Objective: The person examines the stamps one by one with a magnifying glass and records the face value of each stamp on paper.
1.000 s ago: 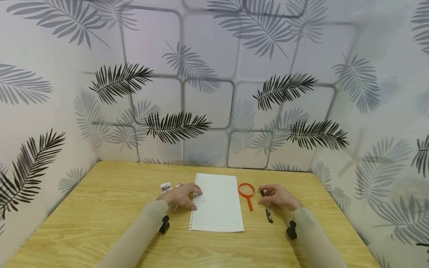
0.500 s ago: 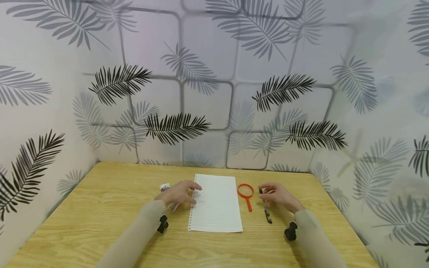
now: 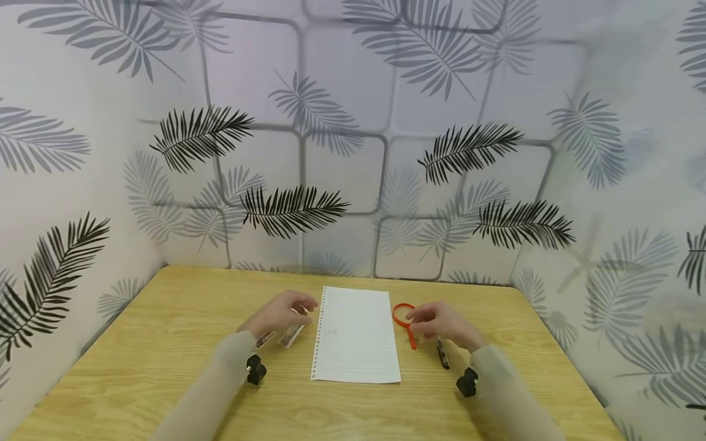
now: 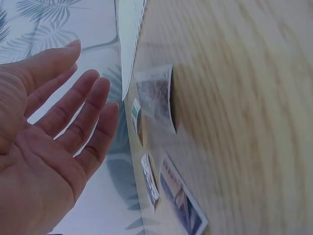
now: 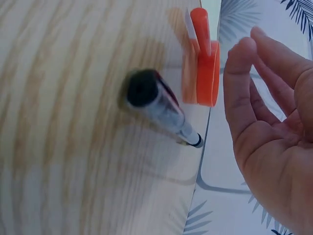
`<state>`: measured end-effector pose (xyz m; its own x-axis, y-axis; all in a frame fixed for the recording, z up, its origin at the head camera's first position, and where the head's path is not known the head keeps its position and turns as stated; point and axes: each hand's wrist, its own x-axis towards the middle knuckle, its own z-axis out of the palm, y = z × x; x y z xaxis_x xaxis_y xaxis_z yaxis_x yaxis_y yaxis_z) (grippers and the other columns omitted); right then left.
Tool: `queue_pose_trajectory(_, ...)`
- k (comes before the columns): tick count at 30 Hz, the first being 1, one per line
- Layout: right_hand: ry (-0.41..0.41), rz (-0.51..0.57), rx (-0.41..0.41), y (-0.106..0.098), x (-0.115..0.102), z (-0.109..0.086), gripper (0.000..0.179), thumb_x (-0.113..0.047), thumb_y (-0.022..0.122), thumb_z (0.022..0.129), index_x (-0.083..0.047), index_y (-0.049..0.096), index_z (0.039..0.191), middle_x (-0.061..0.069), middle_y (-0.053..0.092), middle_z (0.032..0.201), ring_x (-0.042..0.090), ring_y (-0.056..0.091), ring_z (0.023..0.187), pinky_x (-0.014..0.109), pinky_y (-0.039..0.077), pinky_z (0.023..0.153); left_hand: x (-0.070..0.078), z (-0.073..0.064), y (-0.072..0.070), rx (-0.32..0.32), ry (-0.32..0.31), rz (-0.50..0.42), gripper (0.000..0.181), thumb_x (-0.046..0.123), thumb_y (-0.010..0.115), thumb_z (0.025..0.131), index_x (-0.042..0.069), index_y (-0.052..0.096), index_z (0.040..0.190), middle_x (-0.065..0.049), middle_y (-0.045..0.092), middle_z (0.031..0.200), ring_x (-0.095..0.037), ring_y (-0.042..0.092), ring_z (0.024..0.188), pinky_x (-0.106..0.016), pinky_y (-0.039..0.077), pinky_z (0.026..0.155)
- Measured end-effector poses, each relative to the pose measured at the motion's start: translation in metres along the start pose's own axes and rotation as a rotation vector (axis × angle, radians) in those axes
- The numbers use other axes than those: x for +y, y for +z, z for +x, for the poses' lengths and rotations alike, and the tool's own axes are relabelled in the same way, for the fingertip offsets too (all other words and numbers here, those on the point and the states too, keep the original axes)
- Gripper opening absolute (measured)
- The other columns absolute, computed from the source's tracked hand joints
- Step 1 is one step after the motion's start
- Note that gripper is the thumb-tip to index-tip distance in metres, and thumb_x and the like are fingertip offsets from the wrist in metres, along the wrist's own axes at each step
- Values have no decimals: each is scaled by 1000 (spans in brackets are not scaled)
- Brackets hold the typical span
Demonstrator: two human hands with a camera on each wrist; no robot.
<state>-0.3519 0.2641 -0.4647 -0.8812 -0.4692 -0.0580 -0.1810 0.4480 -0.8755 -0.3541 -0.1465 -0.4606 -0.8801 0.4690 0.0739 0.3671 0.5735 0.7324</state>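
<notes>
Your left hand [image 3: 280, 315], fingers loosely spread, holds nothing above small printed cards [image 4: 155, 93]; your right hand [image 3: 441, 323], fingers bent and also without anything, is near the red magnifying glass [image 5: 208, 73] and the pen [image 5: 164, 110]. The magnifying glass is probably light, stiff, perhaps smooth; better take the handle [image 5: 201, 32].

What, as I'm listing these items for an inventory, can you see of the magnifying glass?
The magnifying glass is orange-red and looks like plastic, with a round rim and a straight handle. It lies flat on the wooden table, between the lined paper and the pen, its handle pointing towards the person. The right hand overlaps part of it in the head view, but the right wrist view shows a gap, so nobody is holding it. Lens details are too small to judge.
</notes>
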Motion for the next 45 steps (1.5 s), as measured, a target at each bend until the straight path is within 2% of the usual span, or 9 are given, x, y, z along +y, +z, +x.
queue_pose_trajectory(5,1,0,-34,7,-2,2,36,-7,67,91,10,61,122,24,67,108,15,66,75,32,58,71,-9,-6,-7,7,-14,16,34,10,70,89,4,66,122,-11,68,114,-18,61,96,-35,50,84)
queue_pose_trajectory(10,5,-17,-67,10,2,5,34,-3,66,90,11,62,121,26,67,111,14,67,73,31,57,68,-20,-15,-14,3,18,-3,30,8,70,88,0,67,116,-12,68,108,-19,60,92,-34,50,81)
queue_pose_trajectory(17,6,-85,-101,12,3,6,29,-5,69,89,8,67,115,18,71,101,12,65,74,27,56,66,-32,-27,-24,-20,9,-31,23,2,70,87,2,70,109,-13,67,107,-20,58,91,-33,49,79)
queue_pose_trajectory(21,15,-96,-112,12,4,6,29,-7,70,89,8,68,114,15,72,95,11,66,72,27,57,66,-37,-34,-29,-39,22,-54,24,2,71,85,-3,70,108,-16,69,105,-21,62,93,-33,52,82)
queue_pose_trajectory(28,27,-106,-91,13,4,8,24,-11,70,90,6,70,108,12,72,85,12,66,70,31,58,65,-45,-41,-36,-50,34,-65,26,1,73,83,-6,69,108,-20,70,104,-20,62,90,-27,51,77)
queue_pose_trajectory(32,25,-193,-57,14,3,11,17,-13,74,88,-1,71,98,5,71,80,10,61,66,27,55,61,-48,-45,-39,-53,11,-98,28,4,74,84,-7,68,109,-22,70,108,-25,64,97,-31,53,83)
queue_pose_trajectory(36,3,-280,-31,14,4,14,12,-9,73,86,-3,72,96,1,71,81,7,57,64,24,49,57,-51,-52,-43,-45,-25,-115,30,4,73,85,-6,68,113,-21,69,112,-29,63,105,-36,52,88)
queue_pose_trajectory(40,3,-297,-17,15,5,16,14,-4,71,83,-3,74,97,2,72,84,7,56,64,24,49,57,-54,-58,-47,-46,-47,-128,28,5,71,87,-5,67,113,-21,68,113,-26,61,103,-31,52,84)
queue_pose_trajectory(45,32,-309,10,16,6,15,17,-3,71,81,-7,75,97,3,72,88,10,56,68,25,47,59,-57,-64,-51,-43,-25,-126,29,7,72,87,-5,67,112,-20,68,109,-19,59,94,-26,51,78)
